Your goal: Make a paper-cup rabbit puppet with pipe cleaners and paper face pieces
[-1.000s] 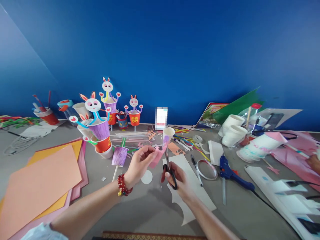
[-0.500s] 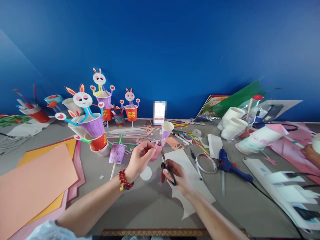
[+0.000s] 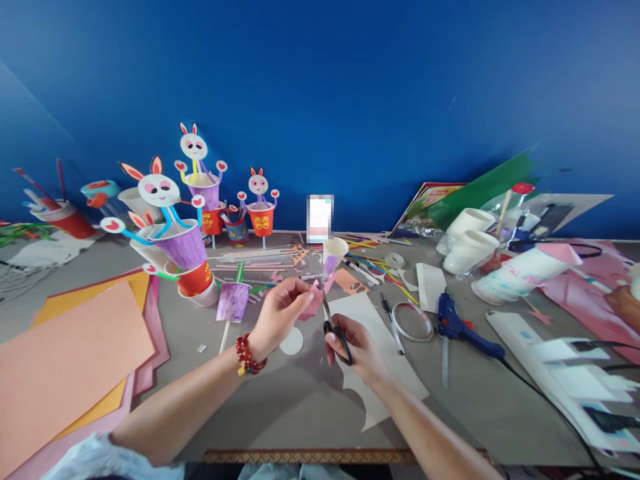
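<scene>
The left hand (image 3: 284, 312) pinches pink paper (image 3: 313, 305) between thumb and fingers, while the right hand (image 3: 356, 345) grips scissors (image 3: 338, 339), their blades meeting the paper just beyond the left fingertips.

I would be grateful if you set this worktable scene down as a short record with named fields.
left hand: pinches a piece of pink paper
right hand: holds black-handled scissors, blades at the pink paper
beneath and near: white sheet with curved cutouts; white paper disc
left side: rabbit-faced cup figures; stacked coloured sheets
right side: black pen, tape roll, blue glue gun, power strip
backdrop: blue wall
unclear: the shape being cut
</scene>
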{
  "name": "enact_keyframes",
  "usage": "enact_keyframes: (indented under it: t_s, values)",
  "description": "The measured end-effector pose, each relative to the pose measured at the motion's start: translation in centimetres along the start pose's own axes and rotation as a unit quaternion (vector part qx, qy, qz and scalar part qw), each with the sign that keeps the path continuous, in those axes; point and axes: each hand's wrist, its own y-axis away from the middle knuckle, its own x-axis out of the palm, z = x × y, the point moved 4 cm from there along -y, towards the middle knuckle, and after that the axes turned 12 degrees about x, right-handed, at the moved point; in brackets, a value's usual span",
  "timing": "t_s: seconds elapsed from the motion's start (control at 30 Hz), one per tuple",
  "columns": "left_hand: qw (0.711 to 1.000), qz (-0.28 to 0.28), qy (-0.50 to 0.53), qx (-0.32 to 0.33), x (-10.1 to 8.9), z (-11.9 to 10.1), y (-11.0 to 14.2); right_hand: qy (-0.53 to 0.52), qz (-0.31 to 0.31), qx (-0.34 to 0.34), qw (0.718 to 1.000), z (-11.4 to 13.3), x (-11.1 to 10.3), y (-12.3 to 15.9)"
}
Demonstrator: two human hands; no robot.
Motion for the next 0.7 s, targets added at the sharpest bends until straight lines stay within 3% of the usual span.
enact_keyframes:
  t_s: [0.27, 0.7]
  values:
    - [0.999, 0.006, 0.029, -0.031, -0.14, -0.28, -0.03, 0.006, 0.003, 0.005, 1.000, -0.39, -0.27, -0.34]
    - [0.999, 0.025, 0.042, -0.022, -0.75, -0.53, -0.57, 0.004, 0.017, 0.023, 1.000, -0.61, -0.30, -0.47]
